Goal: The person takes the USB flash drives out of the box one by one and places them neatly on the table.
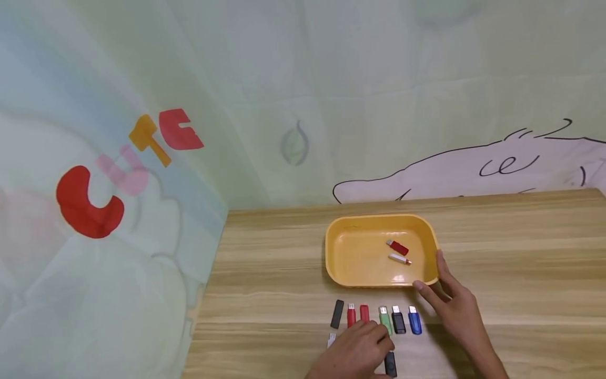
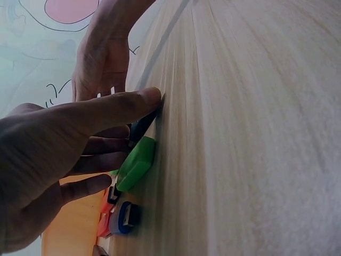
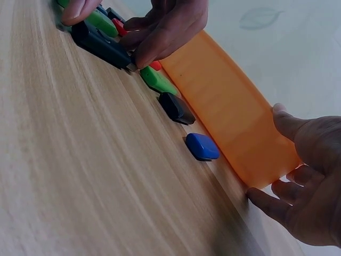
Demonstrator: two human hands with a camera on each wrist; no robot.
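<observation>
My left hand (image 1: 357,350) reaches over the table and pinches a black USB stick (image 1: 390,364) end to end, thumb at one end and a fingertip by the metal plug. That stick (image 3: 101,45) is low at the tabletop in the right wrist view. With thumb on the rim and fingers against the side, my right hand (image 1: 456,310) grips the near right corner of a yellow-orange plastic basket (image 1: 352,281). Inside the basket lie a red USB stick (image 1: 399,247) and a slim white one with a red end (image 1: 400,259).
Before the basket runs a row of USB sticks: black (image 1: 337,314), red (image 1: 351,316), another red (image 1: 364,312), green (image 1: 385,319), black (image 1: 399,320) and blue (image 1: 414,320). A pale stick (image 1: 331,340) lies left of my left hand. Printed cloth (image 1: 293,79) hangs behind the table.
</observation>
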